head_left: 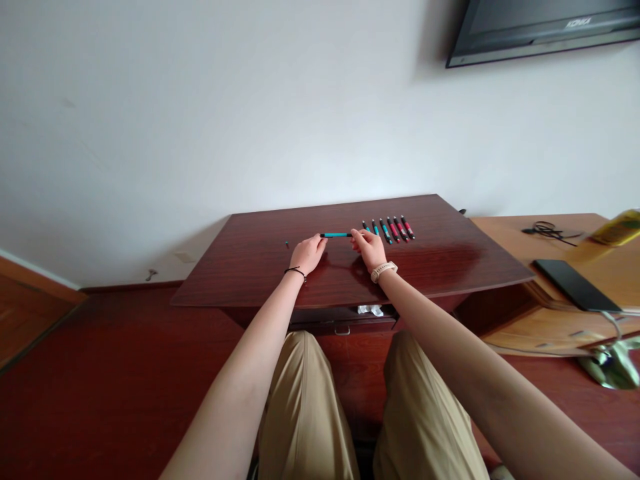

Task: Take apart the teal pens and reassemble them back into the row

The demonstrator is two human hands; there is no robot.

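Evidently light, stiff and slick – teal pen [336, 235] held level just above the dark desk [250, 267], left of the pen row [389, 229], pinched endwise between left hand [307, 254] and right hand [371, 249] – best gripped mid-barrel.

One brand name can be read from here: "KONKA", in pale letters on the dark lower frame of the television [545, 30] hung on the wall at far right. The yellow packet [620, 228] on the right-hand table bears print, but too blurred to read.
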